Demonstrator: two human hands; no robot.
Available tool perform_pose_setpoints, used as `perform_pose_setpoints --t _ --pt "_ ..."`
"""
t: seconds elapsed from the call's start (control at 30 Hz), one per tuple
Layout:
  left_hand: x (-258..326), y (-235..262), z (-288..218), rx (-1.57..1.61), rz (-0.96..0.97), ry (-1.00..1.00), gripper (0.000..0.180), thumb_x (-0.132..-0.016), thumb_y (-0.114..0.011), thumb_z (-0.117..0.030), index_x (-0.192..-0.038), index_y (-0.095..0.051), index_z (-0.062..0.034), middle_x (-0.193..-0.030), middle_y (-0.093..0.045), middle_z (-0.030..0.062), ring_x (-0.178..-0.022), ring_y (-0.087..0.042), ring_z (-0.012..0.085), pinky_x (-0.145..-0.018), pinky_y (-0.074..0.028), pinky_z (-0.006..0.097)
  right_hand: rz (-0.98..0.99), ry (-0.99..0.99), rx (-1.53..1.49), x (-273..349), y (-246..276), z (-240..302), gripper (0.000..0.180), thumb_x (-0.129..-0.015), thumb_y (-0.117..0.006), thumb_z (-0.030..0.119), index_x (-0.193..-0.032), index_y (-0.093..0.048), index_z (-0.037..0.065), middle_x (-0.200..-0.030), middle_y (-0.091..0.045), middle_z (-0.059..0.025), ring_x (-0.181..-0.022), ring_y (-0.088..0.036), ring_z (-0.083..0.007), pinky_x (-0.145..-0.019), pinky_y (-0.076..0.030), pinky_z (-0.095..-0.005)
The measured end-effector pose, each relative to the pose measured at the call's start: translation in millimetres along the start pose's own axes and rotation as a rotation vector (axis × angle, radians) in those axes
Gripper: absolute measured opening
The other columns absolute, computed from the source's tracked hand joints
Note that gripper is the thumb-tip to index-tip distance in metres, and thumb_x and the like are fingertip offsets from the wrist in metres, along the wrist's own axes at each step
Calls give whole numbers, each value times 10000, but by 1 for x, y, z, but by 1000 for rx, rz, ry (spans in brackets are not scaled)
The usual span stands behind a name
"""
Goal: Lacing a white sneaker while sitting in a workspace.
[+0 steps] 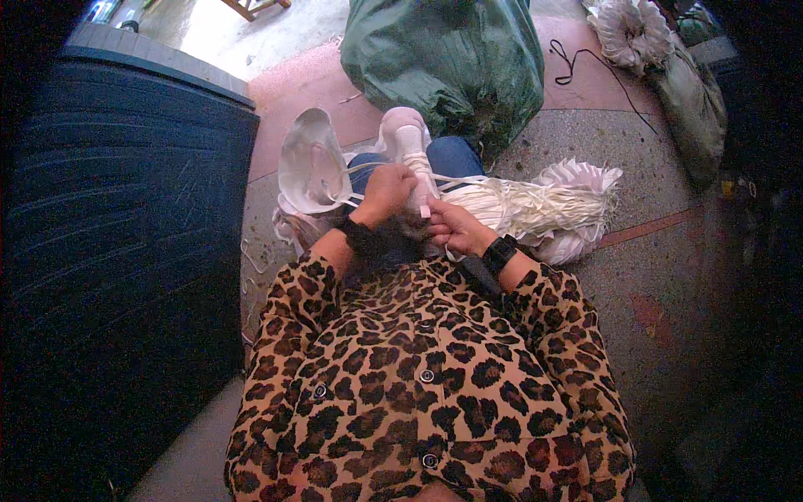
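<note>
A pale pink-white shoe [406,142] rests on my lap, toe pointing away. My left hand [385,191] is closed over its near side, gripping it and a white lace. My right hand [452,227] pinches a white lace end by the shoe's heel side. A bundle of white laces [535,211] lies across my right knee. A second pale shoe [311,163] stands tilted to the left, sole side showing, with a lace trailing across it.
A big green sack [447,58] stands just ahead of my knees. A dark ribbed panel [117,234] fills the left. More pale bundles [640,33] and a grey-green sack [690,100] lie at the far right on the speckled floor.
</note>
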State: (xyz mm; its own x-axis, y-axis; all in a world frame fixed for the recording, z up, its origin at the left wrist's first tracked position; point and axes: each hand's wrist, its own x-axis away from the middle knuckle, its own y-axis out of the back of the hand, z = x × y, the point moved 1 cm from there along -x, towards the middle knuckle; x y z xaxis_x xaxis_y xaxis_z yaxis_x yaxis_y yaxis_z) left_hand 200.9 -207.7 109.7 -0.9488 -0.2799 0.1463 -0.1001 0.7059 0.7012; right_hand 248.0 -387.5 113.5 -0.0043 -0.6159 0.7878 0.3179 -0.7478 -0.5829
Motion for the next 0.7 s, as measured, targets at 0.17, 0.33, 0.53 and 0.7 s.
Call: perform_pose_setpoints --t 0.17,0.33,0.53,0.7 --pt "6 -9 1 44 -193 -42 321 -785 -632 -148 -1069 -660 -1 -909 -683 225 -821 -673 371 -752 -529 429 -3 37 183 -11 17 -3 316 -963 -541 462 -904 -560 152 -660 -407 74 -521 -341 -86 -450 -271 -244" --pt "0 -4 -6 239 -81 203 424 -777 -620 -137 -1172 -602 15 -996 -669 260 -939 -666 373 -870 -513 429 -159 99 731 -9 23 7 345 -938 -583 387 -860 -646 57 -681 -570 -17 -583 -516 -174 -476 -365 -333" --pt "-1 -2 -11 555 -62 344 519 -749 -688 -96 -1230 -551 43 -850 -688 94 -742 -648 148 -681 -530 291 -365 814 1202 9 7 51 282 -896 -602 274 -965 -683 13 -817 -665 -203 -750 -647 -330 -655 -481 -405" --pt "0 -8 1 962 -7 394 484 -782 -690 -37 -1226 -516 49 -866 -676 78 -737 -640 136 -640 -520 272 -431 1012 1353 -19 6 46 247 -901 -593 265 -1013 -711 80 -938 -681 -157 -877 -651 -350 -773 -514 -426"
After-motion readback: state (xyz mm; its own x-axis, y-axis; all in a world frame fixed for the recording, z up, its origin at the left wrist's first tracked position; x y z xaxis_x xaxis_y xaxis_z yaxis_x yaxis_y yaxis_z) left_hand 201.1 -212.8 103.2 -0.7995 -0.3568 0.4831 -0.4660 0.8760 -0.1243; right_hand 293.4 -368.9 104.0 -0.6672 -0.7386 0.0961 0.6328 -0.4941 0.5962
